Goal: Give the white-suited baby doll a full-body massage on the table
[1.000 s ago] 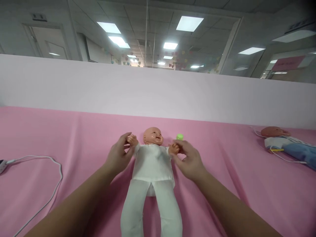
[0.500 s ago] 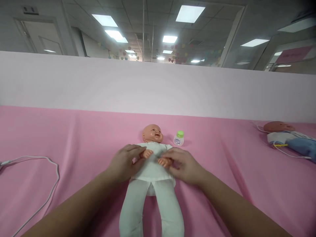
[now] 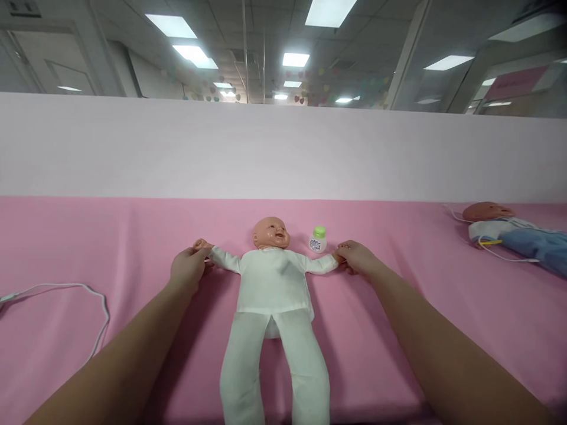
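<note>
A baby doll [image 3: 275, 283] with a white cloth body lies on its back on the pink sheet, its head toward the wall. Both its arms are stretched out sideways. My left hand [image 3: 188, 268] is closed around the doll's hand on the left side of the view. On the other side, my right hand [image 3: 358, 258] grips the doll's other hand, with most of that small hand hidden by my fingers. Beside the doll's head, close to my right hand, stands a small clear bottle [image 3: 318, 240] with a green cap and a printed label.
The pink sheet [image 3: 146, 236] covers the table up to a white wall panel [image 3: 266, 153] with glass above it. At far right lies another doll [image 3: 509, 230] in blue and white with thin tubing. A white cable [image 3: 100, 293] curves across the left side.
My hands have moved apart, drawing the doll's arms from its chest out to both sides. The doll's body stays in place, and the view has shifted slightly.
</note>
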The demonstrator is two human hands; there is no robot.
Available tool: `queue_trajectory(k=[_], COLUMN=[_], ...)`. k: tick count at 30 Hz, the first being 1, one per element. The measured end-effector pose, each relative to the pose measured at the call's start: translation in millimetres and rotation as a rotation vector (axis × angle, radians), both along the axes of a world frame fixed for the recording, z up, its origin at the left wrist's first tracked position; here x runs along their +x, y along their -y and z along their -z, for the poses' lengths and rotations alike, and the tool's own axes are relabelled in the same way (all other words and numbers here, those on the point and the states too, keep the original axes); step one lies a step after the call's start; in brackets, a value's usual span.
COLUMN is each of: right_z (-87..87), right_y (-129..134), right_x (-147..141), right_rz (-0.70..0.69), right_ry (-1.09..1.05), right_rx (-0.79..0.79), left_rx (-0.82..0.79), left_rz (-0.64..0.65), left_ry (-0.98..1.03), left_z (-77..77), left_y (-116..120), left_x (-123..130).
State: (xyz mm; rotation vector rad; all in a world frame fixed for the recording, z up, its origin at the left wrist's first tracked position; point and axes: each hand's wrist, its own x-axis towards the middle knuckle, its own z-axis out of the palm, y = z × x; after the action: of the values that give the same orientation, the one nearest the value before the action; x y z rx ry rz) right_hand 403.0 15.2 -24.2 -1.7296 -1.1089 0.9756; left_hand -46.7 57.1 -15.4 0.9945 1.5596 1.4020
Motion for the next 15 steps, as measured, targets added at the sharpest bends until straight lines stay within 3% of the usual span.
queue_trajectory(k=[3, 6, 11, 13, 15], right_z=[3.4, -0.4, -20.6, -28.5, -34.0], right_y=[1, 1, 15, 28, 42], right_x=[4, 3, -24, -45, -67], right_rz=[-0.047, 0.005, 0.193, 0.168, 0.041], right_ry=[0.022, 0.041, 0.196, 0.236, 0.265], right_rx=[-0.054, -0.025, 0.34, 0.496, 0.655], left_rx=[-0.019, 0.021, 0.205, 0.301, 0.414], left_rz=[0.006, 0.044, 0.085, 0.1, 0.166], left_ry=[0.013, 0.016, -0.159, -0.271, -0.416], left_z=[3.9, 0.7, -15.6, -21.2, -23.7], left_y=[-5, -3, 23, 39, 54], left_x=[-2, 0, 22, 38, 54])
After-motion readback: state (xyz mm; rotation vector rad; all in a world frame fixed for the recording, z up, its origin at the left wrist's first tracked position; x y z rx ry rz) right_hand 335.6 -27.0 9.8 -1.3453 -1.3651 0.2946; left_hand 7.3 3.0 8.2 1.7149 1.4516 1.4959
